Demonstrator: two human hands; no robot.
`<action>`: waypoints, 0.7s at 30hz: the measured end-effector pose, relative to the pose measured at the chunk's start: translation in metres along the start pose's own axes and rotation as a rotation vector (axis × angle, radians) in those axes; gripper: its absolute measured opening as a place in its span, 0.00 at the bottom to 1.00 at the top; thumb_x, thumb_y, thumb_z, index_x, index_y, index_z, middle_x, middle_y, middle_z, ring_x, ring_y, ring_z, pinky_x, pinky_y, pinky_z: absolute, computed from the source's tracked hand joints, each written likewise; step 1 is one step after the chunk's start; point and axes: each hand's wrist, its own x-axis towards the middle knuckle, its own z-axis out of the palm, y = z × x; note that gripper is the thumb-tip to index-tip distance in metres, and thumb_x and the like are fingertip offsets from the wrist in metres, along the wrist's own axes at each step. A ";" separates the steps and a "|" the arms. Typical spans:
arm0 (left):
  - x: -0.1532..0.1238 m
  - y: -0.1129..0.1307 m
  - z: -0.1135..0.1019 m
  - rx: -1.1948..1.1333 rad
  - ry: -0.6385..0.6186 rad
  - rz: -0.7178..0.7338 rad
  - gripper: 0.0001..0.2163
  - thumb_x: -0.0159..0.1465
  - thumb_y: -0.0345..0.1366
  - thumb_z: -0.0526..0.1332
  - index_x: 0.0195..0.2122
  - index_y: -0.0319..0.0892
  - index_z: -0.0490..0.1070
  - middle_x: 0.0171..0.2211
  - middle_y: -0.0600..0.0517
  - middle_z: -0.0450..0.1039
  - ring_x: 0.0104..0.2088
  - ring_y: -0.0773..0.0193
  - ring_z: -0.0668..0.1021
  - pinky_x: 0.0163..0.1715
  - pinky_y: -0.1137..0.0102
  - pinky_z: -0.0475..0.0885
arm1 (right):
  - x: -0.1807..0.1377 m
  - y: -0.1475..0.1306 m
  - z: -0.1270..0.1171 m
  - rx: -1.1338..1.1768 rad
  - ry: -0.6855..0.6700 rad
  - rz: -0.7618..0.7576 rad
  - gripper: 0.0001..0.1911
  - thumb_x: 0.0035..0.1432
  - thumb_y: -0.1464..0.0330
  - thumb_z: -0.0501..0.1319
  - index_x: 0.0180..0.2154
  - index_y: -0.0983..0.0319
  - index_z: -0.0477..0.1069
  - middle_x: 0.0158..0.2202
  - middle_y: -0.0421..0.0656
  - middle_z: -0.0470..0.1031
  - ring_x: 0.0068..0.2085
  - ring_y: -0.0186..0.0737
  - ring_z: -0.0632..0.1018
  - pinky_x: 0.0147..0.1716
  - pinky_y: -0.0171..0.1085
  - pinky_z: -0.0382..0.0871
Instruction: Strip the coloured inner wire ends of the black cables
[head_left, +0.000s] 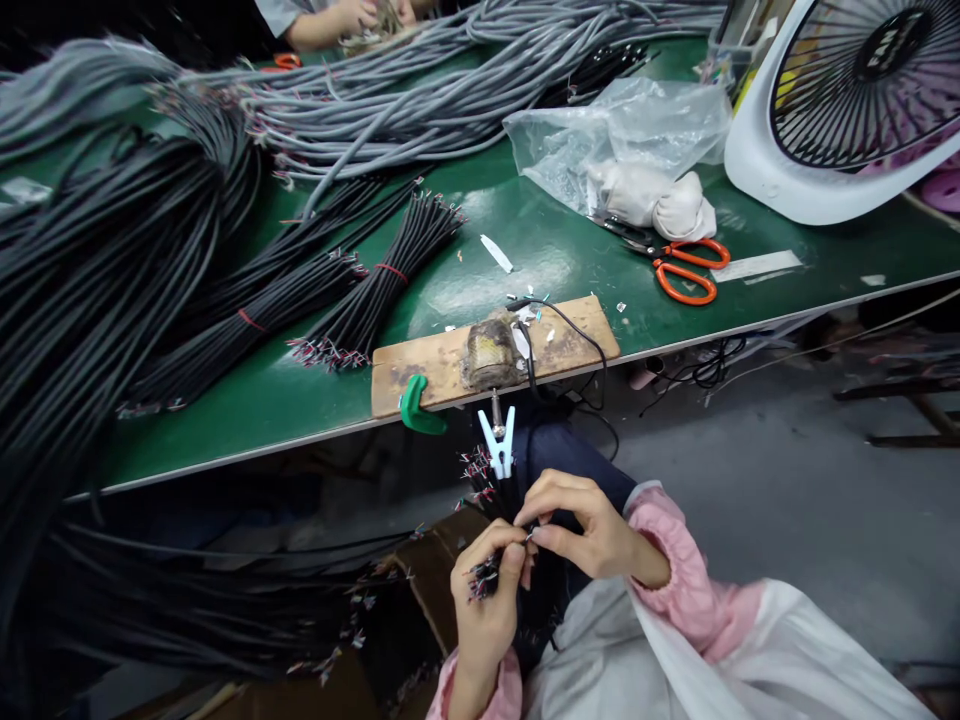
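My left hand [486, 605] is closed round a small bundle of black cables [484, 578] whose stripped coloured wire ends stick out. My right hand [581, 525] pinches a wire end beside the left fingers, thumb and forefinger pressed together. Both hands work below the table edge, over my lap. Just above them a pale blue clothes peg [498, 442] hangs from a small device [489, 352] taped onto a wooden board [570, 335], which a green clamp [417, 403] fixes to the green table [315, 400].
Large bundles of black cables [97, 300] and grey cables [390, 100] cover the table's left and back. Orange-handled scissors [679, 265], a plastic bag [622, 140] and a white fan [847, 100] sit at the right. Another person's hands [352, 18] work at the far edge.
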 end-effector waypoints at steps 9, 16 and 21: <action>0.001 0.001 -0.001 -0.119 -0.016 -0.093 0.18 0.69 0.45 0.61 0.24 0.41 0.72 0.17 0.56 0.66 0.17 0.70 0.67 0.19 0.75 0.62 | 0.014 0.012 -0.001 0.119 -0.033 0.068 0.18 0.68 0.56 0.59 0.32 0.64 0.72 0.30 0.44 0.72 0.32 0.37 0.74 0.34 0.37 0.71; 0.023 0.020 0.002 -0.132 0.192 0.089 0.12 0.65 0.39 0.66 0.24 0.43 0.74 0.21 0.55 0.70 0.21 0.68 0.70 0.20 0.75 0.64 | 0.058 0.021 0.009 0.695 0.006 0.313 0.30 0.62 0.44 0.59 0.43 0.66 0.74 0.36 0.49 0.78 0.39 0.44 0.80 0.34 0.42 0.80; 0.039 0.016 -0.005 -0.032 0.197 0.183 0.08 0.64 0.34 0.66 0.27 0.44 0.76 0.25 0.54 0.73 0.26 0.64 0.73 0.28 0.72 0.70 | 0.080 0.014 0.021 0.795 0.001 0.321 0.34 0.58 0.41 0.60 0.41 0.67 0.76 0.38 0.53 0.79 0.47 0.51 0.80 0.45 0.50 0.78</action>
